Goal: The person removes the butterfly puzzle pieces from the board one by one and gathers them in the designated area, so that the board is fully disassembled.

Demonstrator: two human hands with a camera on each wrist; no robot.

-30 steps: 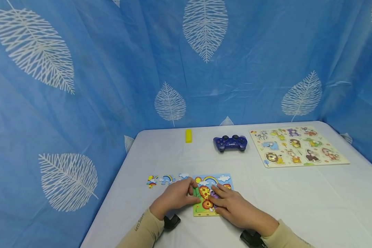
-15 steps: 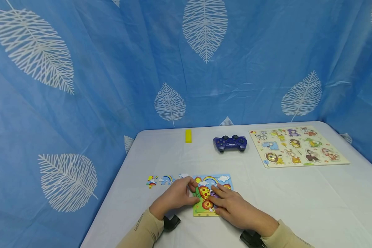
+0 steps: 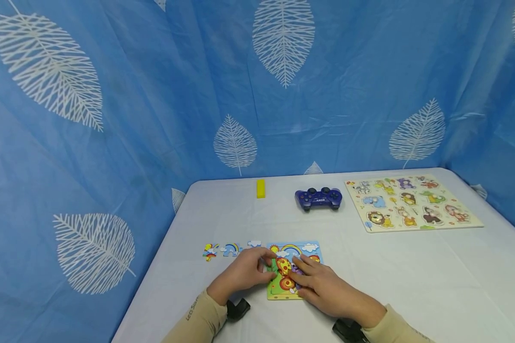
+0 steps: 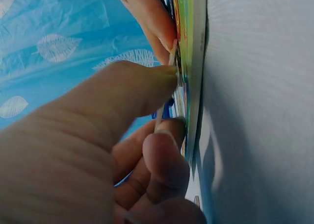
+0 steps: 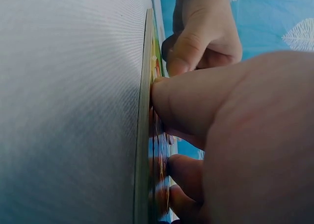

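Puzzle tray (image 3: pixel 311 248), near centre of bench (image 3: pixel 412 276), pieces seated inside. Left hand (image 3: pixel 240 273) pinches a piece (image 3: pixel 271 267) at tray's left edge; right hand (image 3: pixel 326 286), fingers extended, presses the seated pieces.

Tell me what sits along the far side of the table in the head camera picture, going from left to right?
Yellow block → blue game controller → animal puzzle board.
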